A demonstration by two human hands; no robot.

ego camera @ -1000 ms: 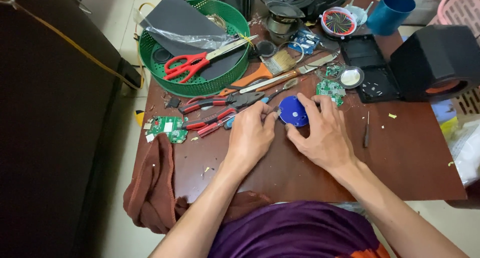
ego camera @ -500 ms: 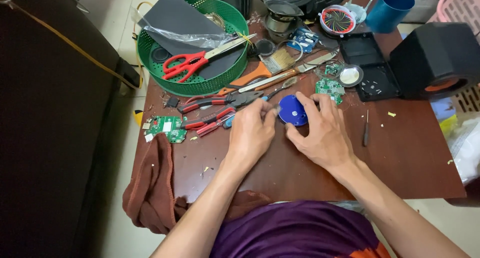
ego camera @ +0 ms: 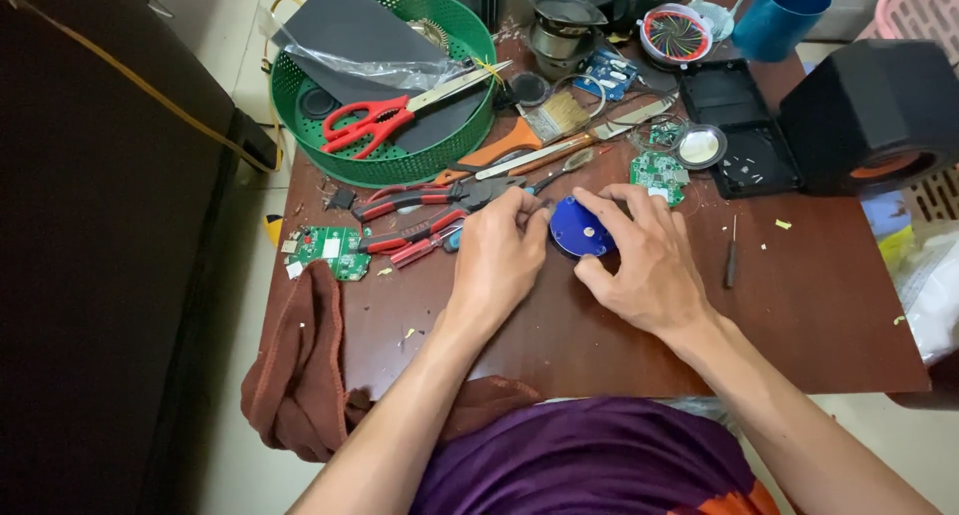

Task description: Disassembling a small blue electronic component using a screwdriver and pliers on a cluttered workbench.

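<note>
Cluttered brown table; both hands, left hand and right hand, pinch blue disc; green basket behind.

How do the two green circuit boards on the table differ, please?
The left circuit board lies beside the brown cloth, clear of both hands; the right circuit board lies just beyond the right hand, partly covered by its fingertips. The left one looks larger. Both are green and lie flat.

Soft, even daylight, faint shadows, sharp focus, slight wide-angle edge distortion.
</note>
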